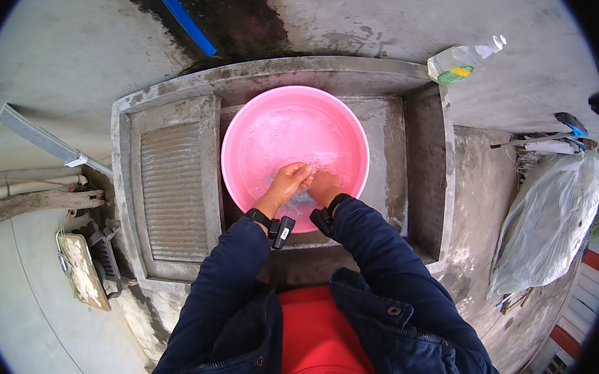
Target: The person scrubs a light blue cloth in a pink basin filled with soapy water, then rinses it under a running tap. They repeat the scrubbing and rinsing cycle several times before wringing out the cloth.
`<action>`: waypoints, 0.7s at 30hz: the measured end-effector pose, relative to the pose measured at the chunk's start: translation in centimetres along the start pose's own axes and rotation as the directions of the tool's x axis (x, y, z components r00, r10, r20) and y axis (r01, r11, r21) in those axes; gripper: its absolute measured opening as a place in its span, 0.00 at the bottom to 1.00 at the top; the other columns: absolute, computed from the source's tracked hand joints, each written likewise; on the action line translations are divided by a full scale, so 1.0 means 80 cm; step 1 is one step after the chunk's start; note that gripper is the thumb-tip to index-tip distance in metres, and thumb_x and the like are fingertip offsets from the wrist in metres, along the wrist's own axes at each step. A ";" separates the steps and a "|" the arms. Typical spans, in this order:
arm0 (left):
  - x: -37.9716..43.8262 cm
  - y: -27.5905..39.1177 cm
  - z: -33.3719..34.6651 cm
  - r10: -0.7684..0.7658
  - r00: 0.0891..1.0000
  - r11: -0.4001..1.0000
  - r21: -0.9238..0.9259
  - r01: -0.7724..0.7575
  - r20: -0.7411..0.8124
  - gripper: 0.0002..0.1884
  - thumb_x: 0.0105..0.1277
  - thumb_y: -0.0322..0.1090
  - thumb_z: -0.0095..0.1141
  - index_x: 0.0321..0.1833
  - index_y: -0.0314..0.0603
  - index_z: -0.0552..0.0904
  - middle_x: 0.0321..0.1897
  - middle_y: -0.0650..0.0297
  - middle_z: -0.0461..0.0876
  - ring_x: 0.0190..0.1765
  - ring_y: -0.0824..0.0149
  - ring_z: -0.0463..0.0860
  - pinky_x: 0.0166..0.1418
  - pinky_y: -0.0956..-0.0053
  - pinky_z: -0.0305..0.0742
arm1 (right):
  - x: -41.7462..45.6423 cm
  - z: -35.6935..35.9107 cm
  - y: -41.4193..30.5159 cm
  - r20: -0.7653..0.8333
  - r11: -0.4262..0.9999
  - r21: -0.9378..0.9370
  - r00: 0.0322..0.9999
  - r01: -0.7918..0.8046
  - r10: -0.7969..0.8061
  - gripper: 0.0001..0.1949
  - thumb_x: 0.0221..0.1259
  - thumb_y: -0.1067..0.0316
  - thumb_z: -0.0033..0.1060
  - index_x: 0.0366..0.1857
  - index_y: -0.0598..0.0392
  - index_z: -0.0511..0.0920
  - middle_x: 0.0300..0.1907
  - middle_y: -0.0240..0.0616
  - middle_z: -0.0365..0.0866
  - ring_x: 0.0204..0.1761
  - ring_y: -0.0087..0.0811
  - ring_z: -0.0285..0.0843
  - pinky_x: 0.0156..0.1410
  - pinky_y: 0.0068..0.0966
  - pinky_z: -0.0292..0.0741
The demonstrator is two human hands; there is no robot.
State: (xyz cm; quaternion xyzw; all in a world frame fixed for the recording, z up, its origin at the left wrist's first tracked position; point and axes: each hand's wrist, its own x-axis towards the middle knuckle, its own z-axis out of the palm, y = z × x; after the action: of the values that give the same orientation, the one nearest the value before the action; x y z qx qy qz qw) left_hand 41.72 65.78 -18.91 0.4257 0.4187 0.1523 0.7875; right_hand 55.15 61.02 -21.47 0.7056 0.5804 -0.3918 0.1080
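A pink plastic basin (232, 123) of foamy water stands in a concrete sink before me. Both of my hands are inside it, close together near its front side. My left hand (287, 184) has thumb and fingers pinched together on a pale grey, wet, cloth-like thing (299, 196). That thing lies in the water below and between my hands, its shape blurred by the water. My right hand (325, 186) is curled beside the left, touching or almost touching it. Its fingers are turned away, so what they hold is hidden. Each wrist wears a black strap with a small device.
The concrete sink (450, 174) has a ribbed washboard (174, 192) at left. A clear bottle (457, 64) stands by its back right corner. A blue hose (189, 23) hangs behind. A long-handled tool (41, 135) leans at left; a plastic sheet (545, 219) lies right.
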 end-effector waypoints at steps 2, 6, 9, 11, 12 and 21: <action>-0.012 0.004 0.025 0.303 0.935 0.914 0.221 -0.340 0.186 0.13 0.72 0.38 0.48 0.43 0.40 0.84 0.43 0.54 0.84 0.52 0.54 0.80 0.59 0.64 0.72 | -0.002 -0.011 0.006 0.090 0.994 0.098 0.995 0.041 -0.049 0.17 0.66 0.61 0.43 0.52 0.57 0.76 0.53 0.50 0.79 0.57 0.47 0.77 0.59 0.42 0.74; 0.004 -0.022 0.032 0.493 0.810 0.554 0.603 -0.574 0.318 0.17 0.75 0.45 0.41 0.52 0.48 0.82 0.48 0.59 0.82 0.60 0.55 0.75 0.68 0.63 0.60 | -0.010 0.006 -0.004 -0.021 0.990 -0.101 0.995 0.094 -0.096 0.17 0.66 0.62 0.43 0.52 0.57 0.77 0.53 0.50 0.79 0.58 0.48 0.76 0.60 0.41 0.73; -0.011 -0.025 0.024 0.197 0.952 0.390 0.873 -0.295 0.233 0.21 0.75 0.49 0.35 0.57 0.53 0.81 0.61 0.60 0.75 0.70 0.58 0.64 0.75 0.53 0.46 | -0.018 0.013 -0.012 -0.009 0.930 -0.055 0.931 0.363 -0.364 0.17 0.65 0.62 0.43 0.52 0.57 0.77 0.53 0.50 0.79 0.58 0.48 0.76 0.61 0.41 0.72; -0.004 -0.014 0.009 0.140 0.987 0.383 0.916 -0.124 0.075 0.20 0.73 0.49 0.41 0.58 0.53 0.80 0.62 0.57 0.75 0.71 0.58 0.64 0.74 0.53 0.47 | -0.020 -0.001 -0.014 -0.029 0.956 -0.036 0.955 0.293 -0.294 0.17 0.65 0.63 0.43 0.52 0.58 0.77 0.53 0.50 0.79 0.58 0.48 0.76 0.61 0.41 0.72; -0.004 -0.011 0.003 0.111 0.994 0.378 0.925 -0.034 -0.009 0.20 0.71 0.49 0.43 0.58 0.52 0.80 0.62 0.56 0.75 0.71 0.58 0.64 0.74 0.52 0.48 | -0.016 -0.012 -0.011 -0.049 0.978 -0.098 0.981 0.185 -0.190 0.18 0.65 0.63 0.43 0.52 0.58 0.78 0.54 0.51 0.78 0.59 0.48 0.75 0.62 0.41 0.71; 0.006 -0.042 -0.060 -0.203 0.895 0.599 0.673 0.435 -0.399 0.22 0.67 0.46 0.51 0.59 0.43 0.76 0.58 0.46 0.75 0.58 0.43 0.76 0.58 0.44 0.72 | -0.016 -0.040 -0.005 -0.095 0.983 -0.132 0.986 0.123 -0.136 0.20 0.59 0.55 0.50 0.48 0.57 0.80 0.48 0.52 0.81 0.52 0.48 0.78 0.60 0.40 0.73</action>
State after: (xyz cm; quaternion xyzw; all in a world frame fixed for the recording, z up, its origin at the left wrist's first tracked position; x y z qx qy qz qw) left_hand 37.82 66.68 -23.22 0.6014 0.6207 -0.1191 0.4888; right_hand 56.15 62.14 -18.30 0.6773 0.6537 -0.3235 0.0963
